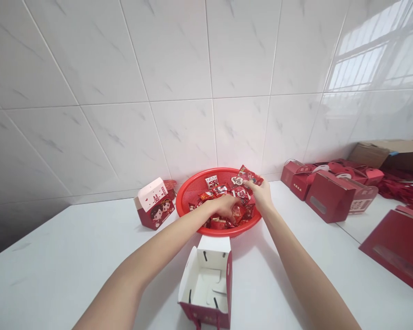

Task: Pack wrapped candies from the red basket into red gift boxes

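A red plastic basket (pixel 180 201) with mesh sides stands against the wall, holding many small shiny red packets (pixel 218 223). My left hand (pixel 224 205) reaches down into it, thumb and fingers around a red packet (pixel 239 212); some fingertips are hidden. Over the basket's right rim, my right hand (pixel 260 192) pinches a red printed packet (pixel 249 175) with a white double-happiness sign. Below, between my forearms, stands an open gift box (pixel 206 279), white inside and dark red outside, with dark cord ends showing through its walls and no packets in it.
Left of the basket stands a closed red and pink gift box (pixel 155 204) with cartoon figures. Several dark red boxes (pixel 330 195) stand at the right, with another large one (pixel 399 247) nearer me. Red ribbons (pixel 399 189) and a cardboard carton (pixel 392 153) lie behind. A tiled wall (pixel 182 137) bounds the white table (pixel 89 256).
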Demonstrator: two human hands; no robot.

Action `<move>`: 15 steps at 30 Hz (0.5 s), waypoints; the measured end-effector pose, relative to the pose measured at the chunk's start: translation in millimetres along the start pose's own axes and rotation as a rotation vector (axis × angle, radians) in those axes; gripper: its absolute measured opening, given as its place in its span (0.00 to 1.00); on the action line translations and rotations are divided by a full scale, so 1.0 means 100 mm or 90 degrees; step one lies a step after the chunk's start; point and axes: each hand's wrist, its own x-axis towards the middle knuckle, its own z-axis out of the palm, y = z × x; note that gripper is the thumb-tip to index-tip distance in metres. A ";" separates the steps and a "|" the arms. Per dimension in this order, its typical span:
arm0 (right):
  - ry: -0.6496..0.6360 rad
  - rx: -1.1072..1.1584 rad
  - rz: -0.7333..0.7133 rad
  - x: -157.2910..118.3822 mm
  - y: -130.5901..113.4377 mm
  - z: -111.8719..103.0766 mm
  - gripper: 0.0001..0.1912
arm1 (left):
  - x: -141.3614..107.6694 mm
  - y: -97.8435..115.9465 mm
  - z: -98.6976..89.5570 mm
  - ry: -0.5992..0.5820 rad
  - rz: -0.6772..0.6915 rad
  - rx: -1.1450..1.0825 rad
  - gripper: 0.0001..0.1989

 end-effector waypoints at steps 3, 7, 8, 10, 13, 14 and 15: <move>0.019 0.012 -0.017 -0.01 -0.01 0.00 0.15 | -0.09 -0.11 -0.10 0.079 -0.032 -0.068 0.33; 0.036 0.039 -0.017 -0.01 -0.02 0.00 0.15 | -0.26 -0.26 -0.25 0.210 -0.055 -0.181 0.34; 0.038 0.046 -0.013 0.00 -0.02 -0.01 0.15 | -0.31 -0.29 -0.27 0.234 -0.042 -0.203 0.33; 0.040 0.054 -0.008 0.01 0.00 -0.02 0.16 | -0.39 -0.35 -0.30 0.273 -0.018 -0.227 0.31; 0.027 0.041 -0.008 0.03 0.02 -0.05 0.17 | -0.50 -0.43 -0.28 0.319 -0.042 -0.194 0.27; 0.019 0.033 -0.008 0.03 0.03 -0.05 0.17 | -0.53 -0.45 -0.27 0.333 -0.067 -0.165 0.25; 0.012 0.026 -0.008 0.03 0.03 -0.06 0.17 | -0.56 -0.47 -0.25 0.349 -0.093 -0.133 0.23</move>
